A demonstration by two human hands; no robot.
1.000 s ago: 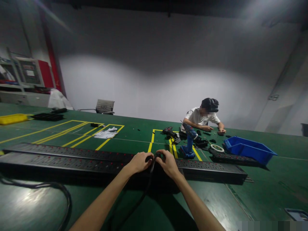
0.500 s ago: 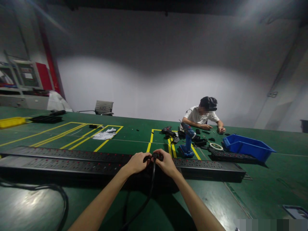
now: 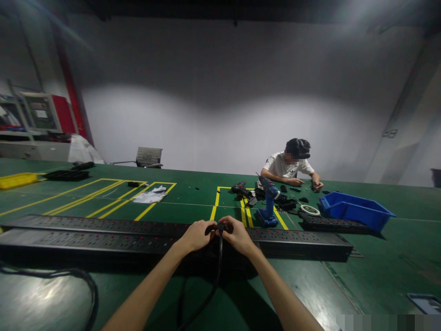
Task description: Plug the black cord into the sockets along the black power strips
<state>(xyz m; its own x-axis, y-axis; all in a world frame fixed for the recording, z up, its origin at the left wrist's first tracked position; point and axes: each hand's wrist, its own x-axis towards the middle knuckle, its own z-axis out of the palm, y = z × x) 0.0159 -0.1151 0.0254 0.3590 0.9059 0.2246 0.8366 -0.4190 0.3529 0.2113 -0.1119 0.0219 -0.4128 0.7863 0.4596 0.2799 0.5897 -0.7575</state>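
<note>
The green desk (image 3: 389, 266) carries long black power strips (image 3: 86, 236) across its near part, a blue bin (image 3: 358, 210) toward the right edge, an upright blue drill (image 3: 268, 202), and a yellow tray (image 3: 17, 180) by the left edge.

A single head-worn camera supplies the only view, looking forward and down from above and behind the grip, with both forearms entering at the lower edge toward the left hand (image 3: 197, 235) and right hand (image 3: 237, 234). The grip is at near range, below frame centre; the field extends beyond it across the green table (image 3: 193, 193) to the far wall (image 3: 220, 101). No second view shares this coverage.
</note>
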